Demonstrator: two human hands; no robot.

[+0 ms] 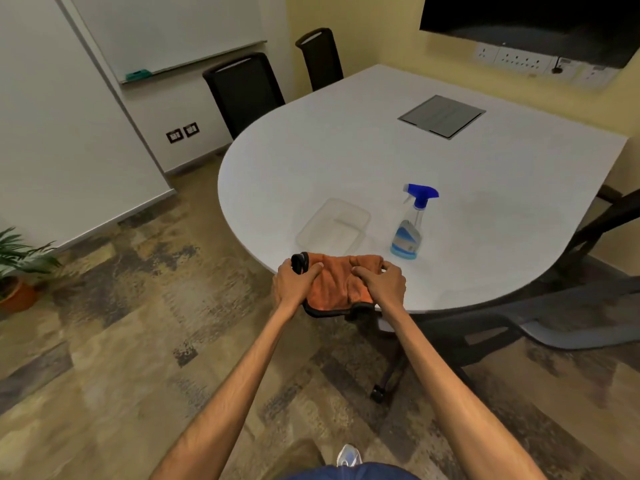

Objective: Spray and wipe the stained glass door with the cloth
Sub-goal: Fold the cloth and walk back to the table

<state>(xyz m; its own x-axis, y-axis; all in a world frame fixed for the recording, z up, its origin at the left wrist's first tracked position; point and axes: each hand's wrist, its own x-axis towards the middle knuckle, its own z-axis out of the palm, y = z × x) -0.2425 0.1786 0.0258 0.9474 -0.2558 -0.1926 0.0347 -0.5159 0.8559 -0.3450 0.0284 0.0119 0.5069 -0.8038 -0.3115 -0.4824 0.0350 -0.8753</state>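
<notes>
Both hands, left hand [294, 282] and right hand [382, 282], are being closed on the orange cloth [337, 284] at the worktop's [485, 188] near edge. Soft and light, it is best bunched. Rightward, the spray bottle [410, 225] is standing untouched.

A clear plastic tub [333, 227] sits on the white bench [346, 157]. Two black chairs [244, 90] stand behind the bench, a whiteboard [166, 29] beyond them, a potted plant [19, 268] far left.

Office meeting room: white conference table [346, 161], black chairs [246, 88], wall whiteboard [162, 29], mounted screen [530, 19].
</notes>
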